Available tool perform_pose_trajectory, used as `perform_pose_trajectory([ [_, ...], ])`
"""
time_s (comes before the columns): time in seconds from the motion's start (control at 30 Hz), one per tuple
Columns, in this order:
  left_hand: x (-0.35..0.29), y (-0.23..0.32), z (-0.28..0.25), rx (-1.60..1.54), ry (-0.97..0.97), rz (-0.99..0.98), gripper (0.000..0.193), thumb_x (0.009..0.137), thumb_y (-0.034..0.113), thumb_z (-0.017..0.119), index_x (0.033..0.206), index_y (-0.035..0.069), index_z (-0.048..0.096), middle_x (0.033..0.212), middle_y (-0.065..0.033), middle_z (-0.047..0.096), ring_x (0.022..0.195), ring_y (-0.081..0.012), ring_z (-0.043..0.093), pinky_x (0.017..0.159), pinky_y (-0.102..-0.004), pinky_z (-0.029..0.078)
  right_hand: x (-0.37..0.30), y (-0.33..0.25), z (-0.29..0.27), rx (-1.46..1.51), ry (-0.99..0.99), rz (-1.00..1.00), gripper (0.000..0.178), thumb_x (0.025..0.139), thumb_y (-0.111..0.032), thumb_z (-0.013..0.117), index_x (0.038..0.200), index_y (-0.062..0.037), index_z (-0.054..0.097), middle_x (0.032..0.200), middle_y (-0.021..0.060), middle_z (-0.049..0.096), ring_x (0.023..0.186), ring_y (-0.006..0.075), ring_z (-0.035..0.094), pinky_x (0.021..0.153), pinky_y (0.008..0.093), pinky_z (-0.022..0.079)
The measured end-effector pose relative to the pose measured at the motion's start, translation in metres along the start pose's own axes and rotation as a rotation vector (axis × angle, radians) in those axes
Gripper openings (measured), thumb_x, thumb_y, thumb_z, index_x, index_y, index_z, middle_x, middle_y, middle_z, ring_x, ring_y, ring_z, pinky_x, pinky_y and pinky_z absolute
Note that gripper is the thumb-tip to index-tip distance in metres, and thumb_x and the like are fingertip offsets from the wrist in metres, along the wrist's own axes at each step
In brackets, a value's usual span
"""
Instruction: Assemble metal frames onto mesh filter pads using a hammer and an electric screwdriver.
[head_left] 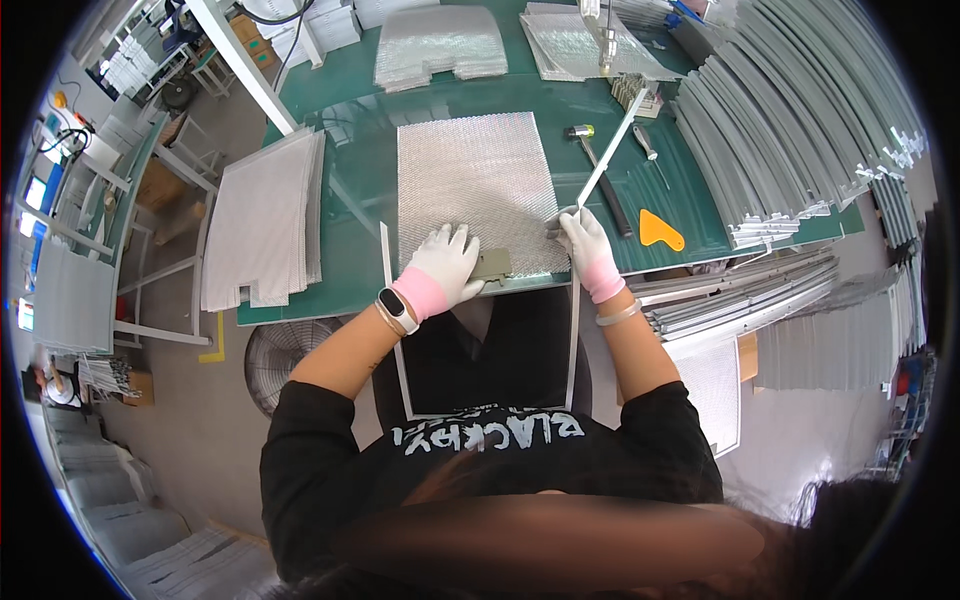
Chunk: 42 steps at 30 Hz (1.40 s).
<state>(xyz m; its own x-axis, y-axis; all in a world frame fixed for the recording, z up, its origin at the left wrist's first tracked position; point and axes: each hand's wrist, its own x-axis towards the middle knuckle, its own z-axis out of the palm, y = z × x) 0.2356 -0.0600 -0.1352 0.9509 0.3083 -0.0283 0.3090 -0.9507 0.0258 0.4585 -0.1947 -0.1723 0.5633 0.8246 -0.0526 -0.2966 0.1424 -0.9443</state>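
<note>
A silvery mesh sheet (475, 170) lies flat on the green table in front of me. My left hand (443, 265), in a white glove with a pink cuff, rests open on its near left corner, fingers spread. Beside that hand is a small olive-coloured block (492, 266) at the sheet's near edge. My right hand (585, 245), gloved alike, is closed on a thin white metal frame strip (572, 340) near the sheet's near right corner. From this grip one length slants up to the right; the rest runs toward my lap and round to the left of the sheet.
Right of the sheet lie a hammer (605, 180), a screwdriver (646, 143) and a yellow scraper (660, 231). Mesh panels (265, 220) are stacked at left, more sheets (440, 45) at the back, and a tall row of panels (800, 120) at right. A floor fan (285, 362) stands below the table.
</note>
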Motion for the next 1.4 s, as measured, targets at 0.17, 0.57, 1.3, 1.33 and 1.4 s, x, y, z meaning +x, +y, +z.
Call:
perform_pose_trajectory([
  [0.17, 0.006, -0.005, -0.003, 0.044, 0.104, 0.069, 0.061, 0.082, 0.033, 0.067, 0.129, -0.001, 0.047, 0.131, -0.0235, 0.050, 0.123, -0.0415, 0.048, 0.101, -0.0467, 0.044, 0.010, 0.004, 0.004, -0.207, 0.004, -0.047, 0.015, 0.097, -0.014, 0.050, 0.096, 0.0013, 0.054, 0.086, 0.0072, 0.061, 0.079, 0.0144, 0.061, 0.078, 0.0280, 0.050],
  [0.57, -0.042, 0.106, 0.075, -2.387, 0.079, -0.341, 0.042, 0.104, 0.034, 0.041, 0.134, 0.004, 0.045, 0.129, -0.0074, 0.054, 0.116, -0.0203, 0.054, 0.097, -0.0408, 0.046, -0.090, -0.003, 0.053, -0.361, -0.052, -0.005, 0.058, 0.095, -0.008, 0.044, 0.150, -0.0025, 0.025, 0.082, 0.0033, 0.059, 0.057, 0.0070, 0.051, 0.056, 0.0218, 0.046],
  [1.3, 0.102, 0.031, 0.064, -2.674, 0.513, -0.303, 0.019, 0.094, 0.015, 0.061, 0.108, 0.003, 0.059, 0.101, -0.0082, 0.061, 0.092, -0.0216, 0.059, 0.086, -0.0368, 0.048, -0.088, 0.020, 0.052, 0.047, -0.092, 0.153, 0.057, 0.099, -0.005, 0.039, 0.152, -0.0081, 0.019, 0.073, 0.0028, 0.050, 0.045, 0.0061, 0.036, 0.043, 0.0214, 0.036],
  [1.33, 0.099, 0.033, 0.063, -2.642, 0.492, -0.267, 0.019, 0.094, 0.016, 0.061, 0.108, 0.002, 0.059, 0.101, -0.0079, 0.062, 0.092, -0.0213, 0.059, 0.085, -0.0364, 0.048, -0.084, 0.017, 0.050, -0.005, -0.087, 0.124, 0.056, 0.099, -0.005, 0.040, 0.152, -0.0074, 0.021, 0.071, 0.0028, 0.051, 0.044, 0.0062, 0.038, 0.042, 0.0214, 0.037],
  [1.4, 0.093, 0.043, 0.057, -2.630, 0.444, -0.195, 0.022, 0.095, 0.018, 0.059, 0.109, 0.001, 0.059, 0.102, -0.0083, 0.062, 0.092, -0.0216, 0.060, 0.083, -0.0355, 0.049, -0.064, 0.003, 0.046, -0.048, -0.064, 0.122, 0.054, 0.099, -0.006, 0.041, 0.150, -0.0056, 0.026, 0.071, 0.0037, 0.053, 0.043, 0.0063, 0.041, 0.041, 0.0204, 0.038],
])
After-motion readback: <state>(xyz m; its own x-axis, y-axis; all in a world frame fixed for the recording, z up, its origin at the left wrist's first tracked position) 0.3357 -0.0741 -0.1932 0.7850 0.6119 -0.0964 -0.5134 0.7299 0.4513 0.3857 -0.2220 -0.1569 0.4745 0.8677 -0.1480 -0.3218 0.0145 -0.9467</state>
